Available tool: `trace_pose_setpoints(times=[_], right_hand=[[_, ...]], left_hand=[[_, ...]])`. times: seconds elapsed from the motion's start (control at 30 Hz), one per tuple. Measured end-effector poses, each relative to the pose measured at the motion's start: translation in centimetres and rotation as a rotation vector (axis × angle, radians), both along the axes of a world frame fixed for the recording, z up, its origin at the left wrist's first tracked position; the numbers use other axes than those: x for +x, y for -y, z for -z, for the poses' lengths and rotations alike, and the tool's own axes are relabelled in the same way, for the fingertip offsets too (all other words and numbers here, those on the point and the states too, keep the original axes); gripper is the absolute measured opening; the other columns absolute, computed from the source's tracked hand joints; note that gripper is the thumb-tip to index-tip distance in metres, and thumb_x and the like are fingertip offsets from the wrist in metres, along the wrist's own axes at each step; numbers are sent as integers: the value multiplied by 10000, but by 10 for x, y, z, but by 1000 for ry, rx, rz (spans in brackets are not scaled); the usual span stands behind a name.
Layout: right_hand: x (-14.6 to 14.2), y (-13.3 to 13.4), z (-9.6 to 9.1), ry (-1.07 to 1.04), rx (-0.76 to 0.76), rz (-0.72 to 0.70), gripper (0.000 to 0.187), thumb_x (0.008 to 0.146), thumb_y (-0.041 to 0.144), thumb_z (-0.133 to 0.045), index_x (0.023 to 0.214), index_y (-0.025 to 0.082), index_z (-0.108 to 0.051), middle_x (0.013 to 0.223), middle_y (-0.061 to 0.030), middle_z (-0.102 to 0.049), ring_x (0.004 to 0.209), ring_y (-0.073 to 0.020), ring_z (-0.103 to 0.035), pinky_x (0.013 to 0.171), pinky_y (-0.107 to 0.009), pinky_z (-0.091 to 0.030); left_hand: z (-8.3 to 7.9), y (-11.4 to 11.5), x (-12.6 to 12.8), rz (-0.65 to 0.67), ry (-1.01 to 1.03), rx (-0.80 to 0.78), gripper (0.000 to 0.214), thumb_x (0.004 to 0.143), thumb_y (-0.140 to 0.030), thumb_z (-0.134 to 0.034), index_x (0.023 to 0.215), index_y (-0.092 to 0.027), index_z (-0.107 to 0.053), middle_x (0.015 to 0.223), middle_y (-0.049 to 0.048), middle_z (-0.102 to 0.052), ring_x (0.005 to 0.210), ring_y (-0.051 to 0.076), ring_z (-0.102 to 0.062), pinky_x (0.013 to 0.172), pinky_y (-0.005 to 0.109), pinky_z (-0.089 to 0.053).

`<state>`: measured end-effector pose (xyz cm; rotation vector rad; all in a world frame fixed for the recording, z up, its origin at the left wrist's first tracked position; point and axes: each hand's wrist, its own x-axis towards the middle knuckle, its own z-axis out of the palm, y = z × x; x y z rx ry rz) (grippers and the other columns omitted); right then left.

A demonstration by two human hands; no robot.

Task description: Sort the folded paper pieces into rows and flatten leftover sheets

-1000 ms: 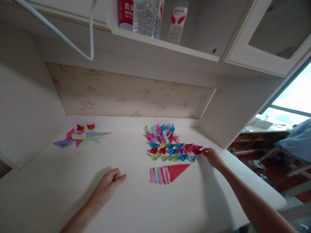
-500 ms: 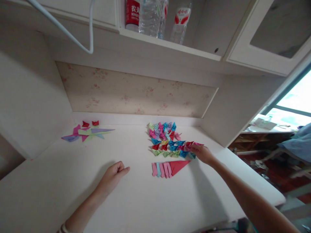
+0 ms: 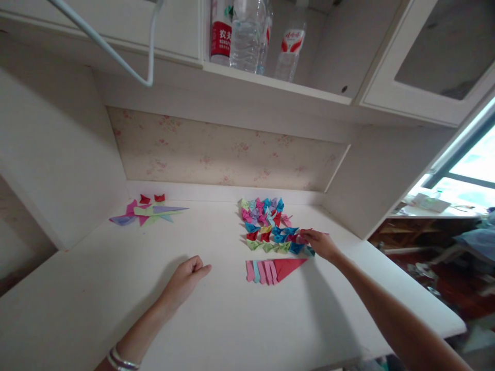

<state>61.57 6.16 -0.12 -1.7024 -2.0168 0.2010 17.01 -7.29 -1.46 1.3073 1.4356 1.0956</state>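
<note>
A cluster of several small folded paper pieces (image 3: 268, 226) in red, blue, green and pink lies on the white desk (image 3: 216, 319). My right hand (image 3: 320, 243) reaches to the cluster's right edge, fingers pinched on a dark red folded piece (image 3: 302, 237). Just in front of the cluster lies a row of pink and blue paper strips with a red paper triangle (image 3: 275, 269). My left hand (image 3: 186, 280) rests on the desk as a loose fist, holding nothing, left of the strips.
A second small pile of purple, green, pink and red folded papers (image 3: 149, 212) lies at the far left. Bottles (image 3: 247, 32) stand on the shelf above. A white bar (image 3: 116, 51) hangs overhead. The desk ends at the right, with a window and furniture beyond.
My right hand has moved left from the cluster's far right edge in over the pieces and closed on a dark red one. The left hand stayed put; the camera shifted slightly.
</note>
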Motion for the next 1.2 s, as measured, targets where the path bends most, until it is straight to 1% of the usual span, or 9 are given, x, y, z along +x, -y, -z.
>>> trace_pose_setpoints(times=[0.13,0.23,0.33,0.47,0.57,0.67,0.83,1.03,1.2], right_hand=[[-13,18,-12,-81,69,34,325,861,353,-419,979,246,-703,936,-40,-733,865,-207,-669,788,-319,-499],[-46,42,-16,-273,117,37,338,876,404,-432,1030,211,-662,896,-52,-715,797,-199,-651,722,-310,-497],[-104,74,-9,-496,63,-51,362,881,467,-458,1054,200,-632,792,-39,-680,656,-174,-602,594,-282,-465],[-198,111,6,-730,-269,-303,349,889,490,-463,1029,199,-595,584,22,-594,467,-127,-475,444,-232,-354],[-262,122,16,-781,-411,-449,305,894,473,-462,952,211,-607,571,36,-580,427,-97,-400,420,-212,-293],[-305,124,23,-791,-432,-486,285,901,465,-451,924,219,-592,565,43,-568,450,-101,-439,444,-209,-318],[-320,131,31,-684,-250,-478,303,947,431,-391,1091,233,-570,575,45,-567,533,-123,-523,536,-217,-361],[-312,139,32,-614,-255,-475,392,956,380,-398,1311,235,-478,640,25,-619,587,-135,-566,578,-221,-384],[-313,138,33,-585,-245,-496,529,948,322,-424,1452,201,-318,694,5,-661,637,-142,-596,632,-234,-401]], left_hand=[[3,-2,-1,10,-17,-12,411,712,-488,-599,589,-217,-315,496,-95,-273,469,86,-244,479,221,-204],[8,-5,-1,12,-31,15,398,720,-467,-602,596,-214,-322,515,-90,-283,488,88,-251,488,222,-202],[9,-4,1,7,-29,44,376,727,-437,-603,607,-213,-326,534,-87,-286,508,90,-260,494,223,-201],[6,1,0,-15,9,45,344,728,-416,-595,619,-211,-341,535,-87,-303,508,86,-269,493,220,-204],[6,3,-1,-17,41,54,317,724,-391,-589,624,-209,-350,525,-90,-310,497,80,-273,484,214,-201],[10,0,-5,-25,62,52,279,718,-338,-568,624,-208,-341,523,-92,-314,486,73,-279,471,206,-195],[14,-5,-10,-46,120,10,230,687,-292,-568,642,-208,-358,514,-96,-330,462,66,-281,438,202,-179],[14,-7,-13,23,191,-3,244,707,-308,-605,665,-204,-389,530,-91,-363,458,62,-304,425,202,-196],[17,-8,-16,25,233,1,344,771,-475,-610,693,-206,-409,508,-102,-306,423,57,-251,402,202,-178]])
